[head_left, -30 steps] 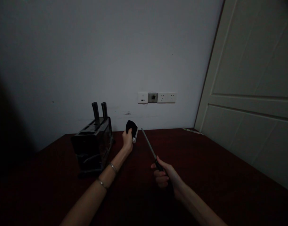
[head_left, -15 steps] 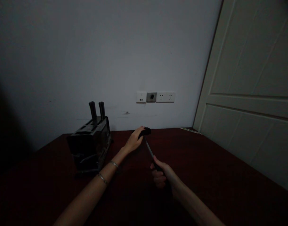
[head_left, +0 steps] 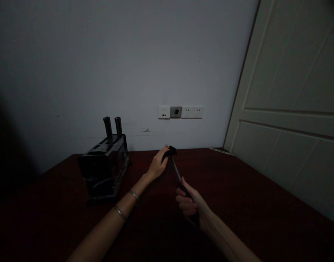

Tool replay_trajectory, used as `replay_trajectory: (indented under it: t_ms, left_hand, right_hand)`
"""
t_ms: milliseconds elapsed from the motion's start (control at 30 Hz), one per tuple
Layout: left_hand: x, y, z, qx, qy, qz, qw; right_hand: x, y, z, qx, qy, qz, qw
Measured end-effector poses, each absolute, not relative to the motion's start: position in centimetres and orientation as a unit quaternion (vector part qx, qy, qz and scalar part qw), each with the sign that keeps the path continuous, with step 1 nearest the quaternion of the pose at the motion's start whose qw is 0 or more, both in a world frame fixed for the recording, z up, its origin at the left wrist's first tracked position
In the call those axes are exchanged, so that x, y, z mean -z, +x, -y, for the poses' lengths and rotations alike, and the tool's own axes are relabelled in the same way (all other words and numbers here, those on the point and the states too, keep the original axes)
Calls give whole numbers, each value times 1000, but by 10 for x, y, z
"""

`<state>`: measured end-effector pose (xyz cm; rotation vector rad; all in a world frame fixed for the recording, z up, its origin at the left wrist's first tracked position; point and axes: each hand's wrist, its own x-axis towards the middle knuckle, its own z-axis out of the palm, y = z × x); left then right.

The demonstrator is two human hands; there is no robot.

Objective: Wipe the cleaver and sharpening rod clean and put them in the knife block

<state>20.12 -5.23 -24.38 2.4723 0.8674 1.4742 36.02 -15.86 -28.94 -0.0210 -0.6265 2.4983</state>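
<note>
My right hand is wrapped round the black handle of a knife, whose narrow blade points away from me. At its far end the blade meets a dark, curved knife sharpener, and a small pale tip shows just beyond it. Lying over the sharpener's left side, my left hand grips it near the back of the dark red table. To the left of my hands stands a black knife block, with two black-handled knives upright in its slots.
A pale wall rises behind the table, with a row of sockets and switches on it. On the right is a panelled white door. A flat strip lies at the table's back right corner. The light is dim.
The knife has slid forward, so its tip now shows past the sharpener. Both hands have shifted slightly right. More of the knife's handle shows in my right hand.
</note>
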Motion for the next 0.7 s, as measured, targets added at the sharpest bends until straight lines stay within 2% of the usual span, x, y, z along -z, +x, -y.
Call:
replay_trajectory:
  t_ms: [200,400,567,700]
  left_hand:
    - [233,208,64,-568,755,-311,104]
    - [219,201,62,-730,509,-416,188]
    - [220,185,50,-767,370,-461,249]
    - [225,177,43,-768,346,-474,256]
  right_hand:
    - [280,357,163,-896,-185,226,335]
    - [277,355,166,-837,-330,244,363]
    - [281,358,161,-795,-371,227,423]
    - [289,363,155,-819,-321,175,441]
